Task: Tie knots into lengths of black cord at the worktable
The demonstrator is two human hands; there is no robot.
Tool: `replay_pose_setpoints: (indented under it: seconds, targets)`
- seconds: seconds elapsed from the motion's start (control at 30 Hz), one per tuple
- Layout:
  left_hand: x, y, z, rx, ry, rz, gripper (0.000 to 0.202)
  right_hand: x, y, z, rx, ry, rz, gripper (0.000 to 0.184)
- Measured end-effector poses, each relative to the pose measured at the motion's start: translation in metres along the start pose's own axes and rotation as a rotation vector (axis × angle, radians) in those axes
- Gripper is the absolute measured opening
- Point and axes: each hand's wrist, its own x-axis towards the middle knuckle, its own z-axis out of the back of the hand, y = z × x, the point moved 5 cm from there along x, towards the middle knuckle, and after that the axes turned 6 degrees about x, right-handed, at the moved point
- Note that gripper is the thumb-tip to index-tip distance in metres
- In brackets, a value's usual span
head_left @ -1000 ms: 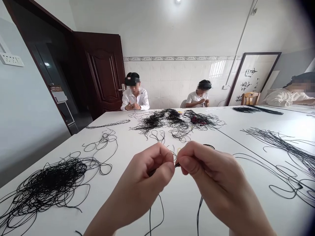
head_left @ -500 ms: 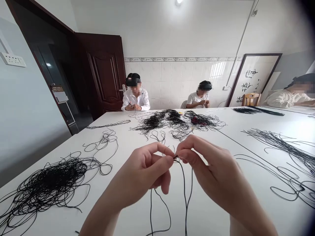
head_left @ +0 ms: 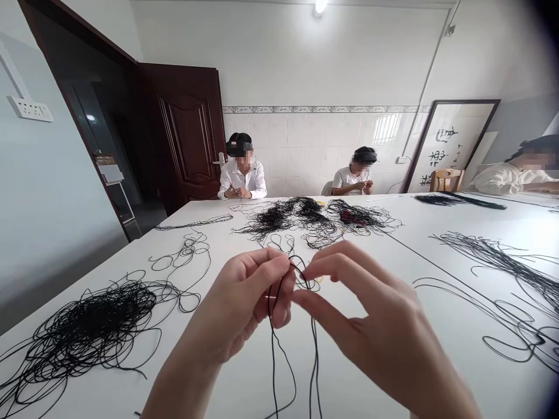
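Observation:
Thin black cord (head_left: 315, 349) hangs in several strands from between my hands, over the white table (head_left: 236, 390). My left hand (head_left: 257, 297) pinches the cord between thumb and index finger, with its other fingers curled. A small loop of cord stands up just right of that pinch. My right hand (head_left: 371, 308) is beside the loop, thumb and index finger apart, the fingertips at the cord strands. Whether the right fingertips touch the cord I cannot tell.
A tangled heap of black cord (head_left: 94, 317) lies at the left. More cord bundles (head_left: 301, 215) spread across the far middle, and a long bundle (head_left: 506, 259) lies at the right. Several people sit around the table; one person (head_left: 242, 174) works opposite. A dark door (head_left: 187, 134) stands behind.
My right thumb and index finger have parted from their pinch on the cord. The left hand keeps its pinch and has shifted slightly left, and a loop now shows between the hands.

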Motion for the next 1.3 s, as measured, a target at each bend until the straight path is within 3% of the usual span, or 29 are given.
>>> replay_pose_setpoints:
  seconds: [0.17,0.27,0.5,0.6,0.77,0.97,1.07,1.2,1.3]
  targets:
    - [-0.002,-0.001,0.002,-0.125,-0.028,-0.027,0.029,0.001,-0.005,0.006,0.067,-0.115,-0.037,0.02]
    - [-0.005,-0.001,0.001,-0.189,-0.025,0.001,0.026,0.002,-0.006,0.008,0.082,-0.165,0.018,0.029]
    - [-0.006,0.003,-0.009,-0.125,0.094,0.042,0.033,0.006,-0.012,-0.004,0.127,-0.034,-0.058,0.004]
    - [-0.003,0.004,-0.008,-0.147,0.099,0.058,0.034,0.008,-0.018,-0.005,0.203,-0.052,-0.106,0.01]
    - [-0.001,0.001,0.0,-0.414,0.008,0.042,0.023,0.006,-0.021,0.003,0.272,-0.171,-0.179,0.009]
    - [-0.005,-0.002,0.001,-0.627,0.05,0.031,0.014,0.0,-0.012,0.018,0.083,-0.291,-0.091,0.013]
    - [-0.006,-0.005,0.003,-0.528,0.006,-0.026,0.016,0.001,-0.003,0.02,-0.01,-0.203,0.041,0.014]
    - [-0.005,-0.006,0.004,-0.11,-0.086,-0.112,0.025,0.002,0.008,0.016,-0.123,-0.084,0.204,0.018]
    - [-0.005,-0.005,0.003,0.129,-0.121,-0.133,0.024,0.003,0.009,0.014,-0.166,-0.089,0.229,0.018]
